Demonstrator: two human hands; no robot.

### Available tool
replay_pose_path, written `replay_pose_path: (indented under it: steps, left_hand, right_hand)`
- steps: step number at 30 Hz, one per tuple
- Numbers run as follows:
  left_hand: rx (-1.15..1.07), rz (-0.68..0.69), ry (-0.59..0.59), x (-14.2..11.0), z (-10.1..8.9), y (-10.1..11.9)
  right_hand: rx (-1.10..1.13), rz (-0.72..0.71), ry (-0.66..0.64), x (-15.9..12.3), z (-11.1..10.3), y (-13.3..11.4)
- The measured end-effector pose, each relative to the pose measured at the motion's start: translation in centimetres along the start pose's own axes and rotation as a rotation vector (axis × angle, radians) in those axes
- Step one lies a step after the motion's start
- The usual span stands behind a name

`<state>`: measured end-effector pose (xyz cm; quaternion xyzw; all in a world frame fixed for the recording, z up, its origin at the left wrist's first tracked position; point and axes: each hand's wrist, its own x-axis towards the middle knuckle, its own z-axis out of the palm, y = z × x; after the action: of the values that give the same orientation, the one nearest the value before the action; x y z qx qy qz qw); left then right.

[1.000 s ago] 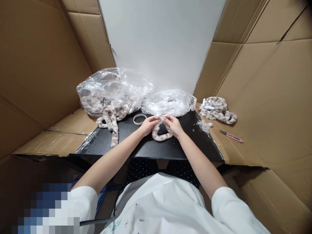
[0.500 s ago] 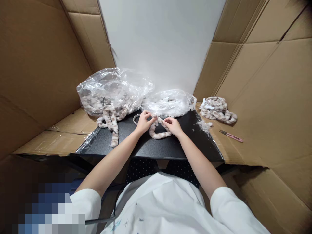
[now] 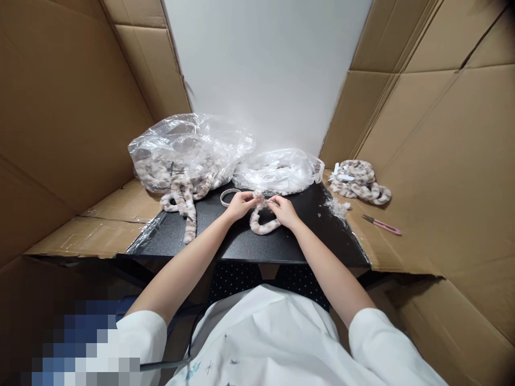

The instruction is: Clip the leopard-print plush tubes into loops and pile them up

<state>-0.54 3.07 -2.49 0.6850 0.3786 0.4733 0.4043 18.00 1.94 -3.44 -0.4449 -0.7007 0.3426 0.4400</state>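
Observation:
A fluffy white-and-brown plush strip [image 3: 263,226] hangs in a loop over the black table, its ends brought up between my hands. My left hand [image 3: 242,205] is closed, pinching the plush near its upper end. My right hand [image 3: 284,210] is also closed, fingers on the other side of the same loop. The fingertips hide what lies exactly between the two ends. Just behind my left hand lies a pale thin ring [image 3: 228,197].
At the back left, a clear plastic bag [image 3: 189,134] holds more plush strips, some spilling out. A smaller bag [image 3: 277,169] sits behind my hands. On the cardboard at right are plush strips [image 3: 356,179], fluff scraps [image 3: 338,208] and pink-handled thread snips [image 3: 382,224]. Cardboard walls flank the table.
Both hands have shifted slightly down, and the plush loop has moved a little right and toward me. The upper end now sticks up above my left fingertips.

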Motion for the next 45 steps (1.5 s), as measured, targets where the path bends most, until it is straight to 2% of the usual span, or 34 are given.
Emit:
replay_pose_path:
  steps: [5, 10, 13, 17, 19, 21, 24, 26, 28, 31, 35, 39, 42, 45]
  left_hand:
    - [0.077, -0.012, -0.163, 0.1, -0.6, -0.1]
    - [0.026, -0.105, -0.341, 0.1, -0.6, -0.2]
    - [0.046, -0.106, -0.381, 0.0, -0.6, -0.4]
    - [0.119, -0.104, -0.313, 0.0, -0.3, -0.5]
    - [0.117, -0.113, -0.272, -0.1, -0.1, -0.3]
    - [0.154, -0.094, -0.157, -0.1, -0.1, 0.2]
    - [0.496, -0.035, 0.13, -0.4, -1.1, 1.3]
    - [0.831, -0.066, 0.227, -0.7, -2.3, 1.9]
    - [1.072, -0.172, 0.201, -1.1, -3.6, 2.1]
    - [1.217, -0.284, 0.099, -1.5, -4.8, 1.8]
    - [1.102, -0.18, -0.014, -1.3, -4.8, 1.3]
    - [0.765, 0.047, -0.148, -1.2, -3.5, 1.6]
    - [0.642, 0.184, -0.173, -1.4, -2.3, 1.9]
    - [0.641, 0.227, -0.165, -1.7, -1.2, 2.0]
  right_hand:
    - [-0.007, -0.038, 0.006, 0.0, 0.1, -0.2]
    - [-0.004, -0.085, 0.018, 0.0, 0.1, -0.2]
    - [-0.014, -0.161, -0.016, -0.2, -0.1, -0.4]
    - [-0.02, -0.313, -0.076, -0.3, -0.3, -0.7]
    - [-0.071, -0.284, -0.028, -0.3, -0.4, -0.7]
    - [-0.137, -0.208, 0.038, -0.2, -0.5, -0.5]
    - [-0.26, -0.104, 0.061, 0.0, -0.7, -0.1]
    - [-0.382, -0.053, 0.054, 0.0, -0.8, 0.1]
    - [-0.503, -0.022, 0.072, -0.1, -0.9, 0.0]
    - [-0.566, -0.03, 0.141, -0.3, -0.9, -0.2]
    - [-0.415, -0.156, 0.255, -0.2, -1.0, -0.6]
    - [-0.249, -0.287, 0.233, -0.4, -0.7, -1.5]
    - [-0.188, -0.296, 0.217, -0.6, -0.4, -2.1]
    - [-0.167, -0.269, 0.229, -0.8, -0.1, -2.4]
